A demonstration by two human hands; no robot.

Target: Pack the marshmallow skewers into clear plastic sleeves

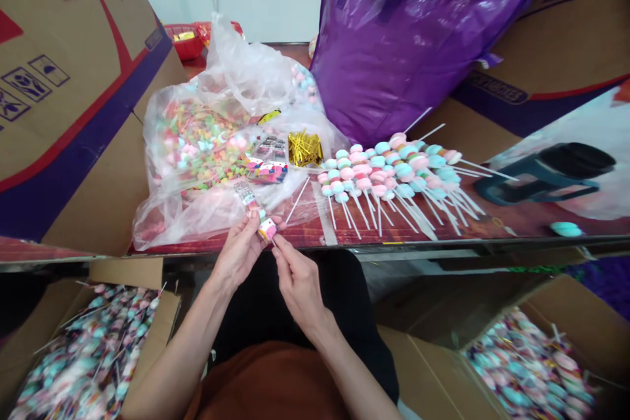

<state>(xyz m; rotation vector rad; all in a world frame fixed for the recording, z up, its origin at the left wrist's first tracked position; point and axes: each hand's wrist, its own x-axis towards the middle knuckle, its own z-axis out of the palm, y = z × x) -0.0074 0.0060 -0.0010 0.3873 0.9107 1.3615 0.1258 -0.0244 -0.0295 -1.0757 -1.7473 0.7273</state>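
Above the table's front edge, my left hand (239, 248) grips a small clear printed wrapper (267, 230) with a pastel marshmallow pop inside. My right hand (298, 270) is closed at the wrapper's lower end, thumb and finger pinching around the stick, which is mostly hidden. Just beyond my hands lie a stack of flat printed wrappers (270, 161) and a container of gold twist ties (305, 148). To their right, many pink, blue and white marshmallow pops (378, 170) lie piled with their white sticks toward me. One white stick (298, 199) leans near my fingers.
A clear plastic bag (162, 210) of colourful candy spreads at left. A large carton (88, 111) and a purple bag (394, 65) flank the back. A dark tumbler (541, 174) lies at right. Below, open boxes hold wrapped pops (93, 341) and more pops (531, 367).
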